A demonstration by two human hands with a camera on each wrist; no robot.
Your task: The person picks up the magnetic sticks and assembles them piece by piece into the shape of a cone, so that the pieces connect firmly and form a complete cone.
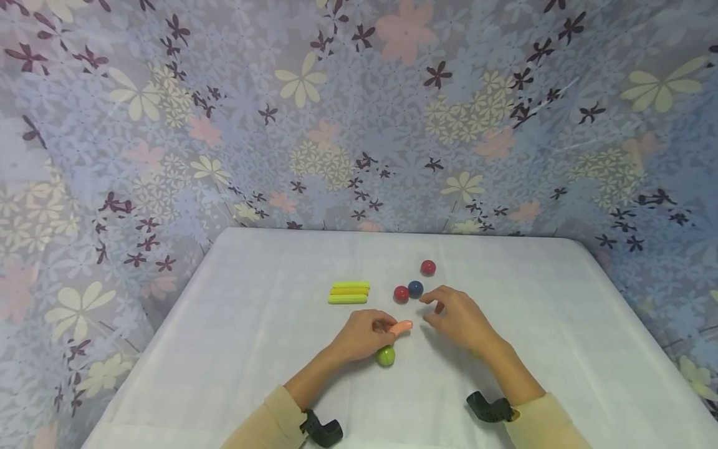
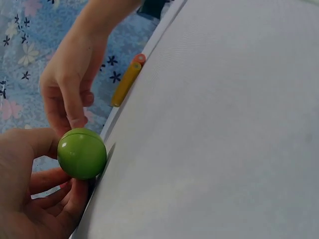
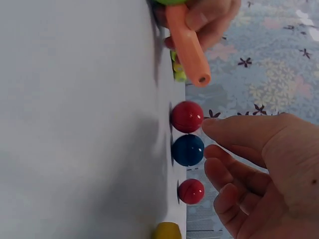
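My left hand (image 1: 367,335) pinches an orange stick (image 1: 401,327) between thumb and fingers. In the right wrist view the stick (image 3: 188,47) shows a small hole in its free end. Right by the left thumb is a green ball (image 1: 386,356), large in the left wrist view. My right hand (image 1: 457,317) hovers over the table with loosely bent fingers and nothing in them. Just beyond its fingertips are a blue ball (image 1: 416,289) and a red ball (image 1: 401,294) side by side. Another red ball (image 1: 428,267) lies farther back.
Three yellow and yellow-green sticks (image 1: 349,292) lie in a row behind the left hand. Partly hidden under the right wrist is a yellow stick (image 2: 127,83), with an orange end (image 2: 139,59) beside it. White cloth covers the table (image 1: 269,268); a flowered curtain (image 1: 359,125) hangs behind.
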